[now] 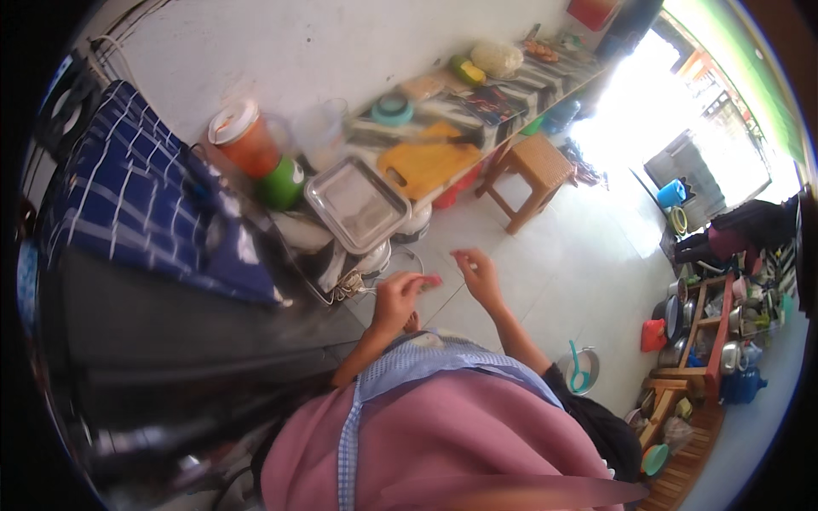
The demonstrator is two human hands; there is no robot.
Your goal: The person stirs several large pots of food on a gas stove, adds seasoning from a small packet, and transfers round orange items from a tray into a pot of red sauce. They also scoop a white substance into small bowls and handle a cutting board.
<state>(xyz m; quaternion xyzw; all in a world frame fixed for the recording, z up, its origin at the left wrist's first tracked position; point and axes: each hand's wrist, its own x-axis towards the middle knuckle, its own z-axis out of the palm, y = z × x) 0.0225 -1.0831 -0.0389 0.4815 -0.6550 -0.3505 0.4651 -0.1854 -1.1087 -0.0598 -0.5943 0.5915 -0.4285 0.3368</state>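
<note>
My left hand is raised over the floor in front of the apron, its fingers closed on a small pink object. The object is blurred, so its kind is unclear. A short gap to the right, my right hand is up with thumb and fingertips close together. A reddish bit shows at its fingertips; whether that is a held thing or a fingertip is unclear. Beyond the left hand, a rectangular stainless steel tray rests at the near end of the low counter, beside a yellow cutting board.
An orange jug with a white lid, a green container and a teal-lidded container stand along the counter. A brown plastic stool is beside it. A pot with a turquoise dipper sits on the floor. A person is far right.
</note>
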